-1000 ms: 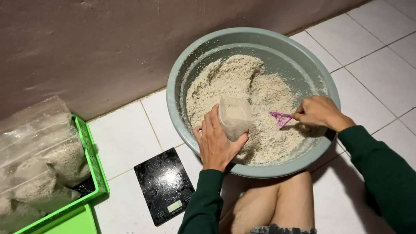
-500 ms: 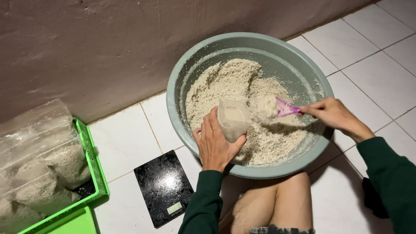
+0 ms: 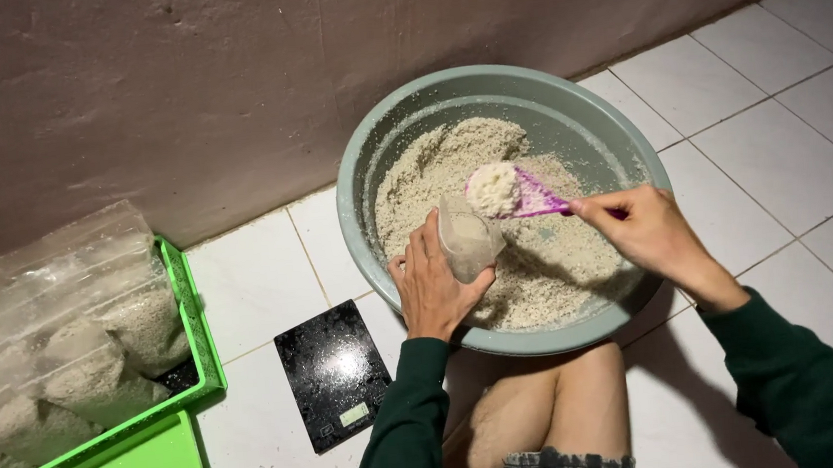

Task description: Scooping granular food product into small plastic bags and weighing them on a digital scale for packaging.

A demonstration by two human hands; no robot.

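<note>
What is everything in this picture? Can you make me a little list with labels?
place: white tiled floor beside a brown wall
left hand: holds a small clear bag, partly filled, over the basin
right hand: holds a purple scoop heaped with pale crumbly grain, right at the bag's mouth
basin: big, round, grey-green, holding a heap of the same grain
scale: flat, black, on the floor left of the basin
green crate: far left, packed with filled clear bags
</note>
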